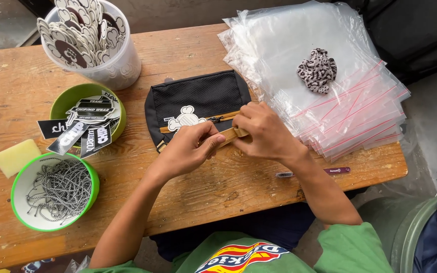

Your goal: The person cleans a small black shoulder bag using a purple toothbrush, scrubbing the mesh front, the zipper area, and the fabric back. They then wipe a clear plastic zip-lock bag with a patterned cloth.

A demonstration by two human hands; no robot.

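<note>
Clear zip bags (330,76) are stacked at the table's right; black-and-white labels (84,126) fill a green bowl (59,103) left.

Small-scale packing workstation for merchandise. Indicators: worn wooden table (188,192); stack of clear resealable plastic bags (350,101); clear plastic tub of die-cut character tags (89,40); green bowl of printed black-and-white stickers (84,114); green-rimmed bowl of metal ball chains (54,192).
</note>
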